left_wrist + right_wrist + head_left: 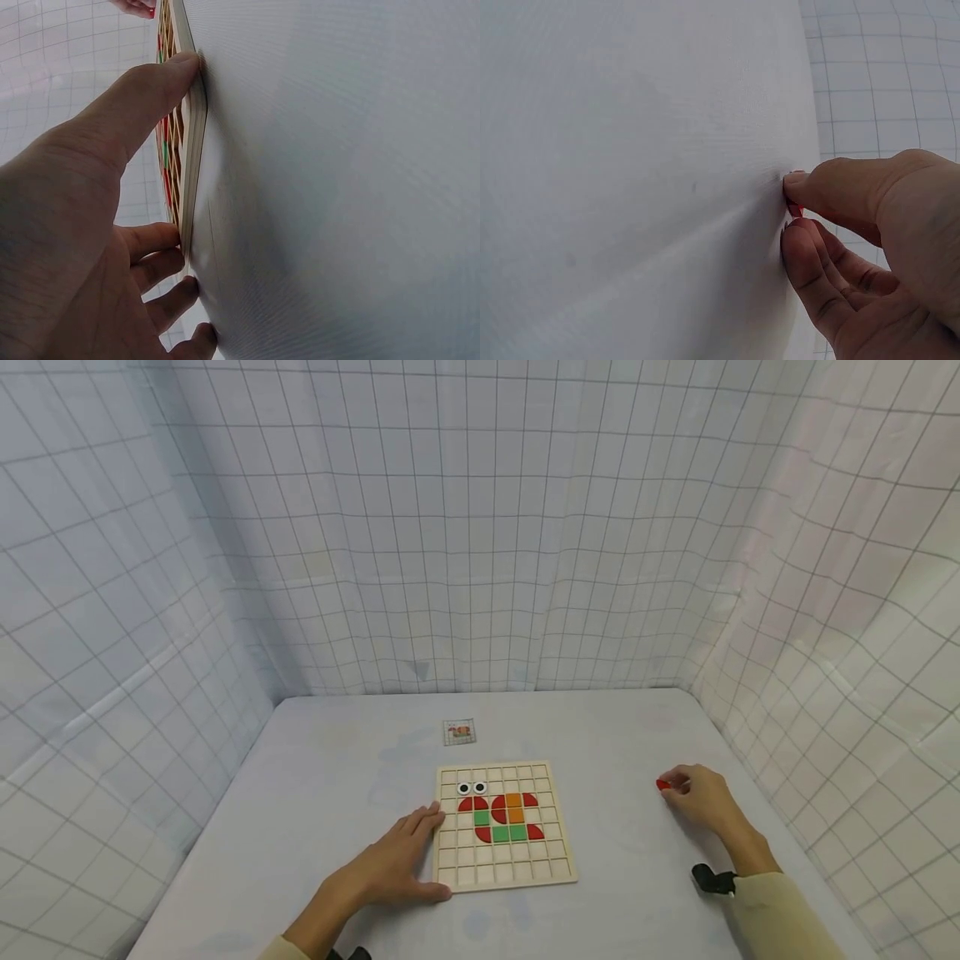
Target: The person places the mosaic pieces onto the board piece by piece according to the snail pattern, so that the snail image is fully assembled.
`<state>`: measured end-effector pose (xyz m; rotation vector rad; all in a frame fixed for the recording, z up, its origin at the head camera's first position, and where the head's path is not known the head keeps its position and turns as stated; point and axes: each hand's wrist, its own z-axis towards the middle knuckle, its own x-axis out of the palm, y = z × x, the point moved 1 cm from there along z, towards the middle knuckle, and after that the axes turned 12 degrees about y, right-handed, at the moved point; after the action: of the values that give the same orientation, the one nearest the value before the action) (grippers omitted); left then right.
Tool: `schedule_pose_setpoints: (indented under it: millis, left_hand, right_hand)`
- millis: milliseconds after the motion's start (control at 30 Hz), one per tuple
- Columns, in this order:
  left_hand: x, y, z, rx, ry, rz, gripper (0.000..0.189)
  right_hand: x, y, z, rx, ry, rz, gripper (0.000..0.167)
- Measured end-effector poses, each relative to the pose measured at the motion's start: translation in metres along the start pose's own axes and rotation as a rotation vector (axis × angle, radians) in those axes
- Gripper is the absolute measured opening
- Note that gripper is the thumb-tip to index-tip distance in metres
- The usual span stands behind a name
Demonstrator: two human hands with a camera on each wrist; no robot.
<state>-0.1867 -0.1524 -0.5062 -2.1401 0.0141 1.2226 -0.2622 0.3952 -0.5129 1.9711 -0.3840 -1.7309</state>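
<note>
A square wooden grid board point(495, 864) lies on the table, with red, green and orange tiles and two round eye pieces point(472, 787) set in its cells. My left hand point(397, 864) rests at the board's left side, thumb at the near corner and fingertips along the left edge; the left wrist view shows the thumb point(161, 86) touching the rim and the fingers spread. Off to the right of the board, my right hand point(701, 797) pinches a small red tile point(663, 784) between thumb and fingers. In the right wrist view that tile point(795, 211) is mostly hidden by the fingertips, close to the table surface.
A small picture card point(459, 732) with a coloured figure on a grid lies behind the board. White sheets with a grid pattern point(480, 543) hang at the back and both sides of the white table point(337, 760).
</note>
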Motion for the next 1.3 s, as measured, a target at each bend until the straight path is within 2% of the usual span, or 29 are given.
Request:
schedule_pose_setpoints:
  millis: [367, 567, 700, 967, 1300]
  left_hand:
    - [0.001, 0.001, 0.000, -0.006, 0.001, 0.011, 0.121]
    - [0.001, 0.001, 0.001, -0.002, 0.000, 0.012, 0.121]
    - [0.000, 0.000, 0.000, -0.002, -0.001, 0.006, 0.121]
    - [-0.001, -0.001, 0.000, -0.023, 0.001, 0.008, 0.121]
    - [0.000, -0.001, 0.002, -0.042, 0.002, 0.003, 0.122]
  right_hand:
    - [0.006, 0.003, 0.003, 0.035, 0.015, 0.063, 0.020]
    - [0.010, 0.009, 0.004, -0.029, -0.003, 0.056, 0.032]
    - [0.011, 0.014, 0.005, -0.053, -0.003, 0.074, 0.026]
    - [0.013, 0.026, 0.007, -0.051, 0.002, 0.116, 0.024]
    - [0.021, 0.046, 0.008, -0.118, 0.019, 0.124, 0.018]
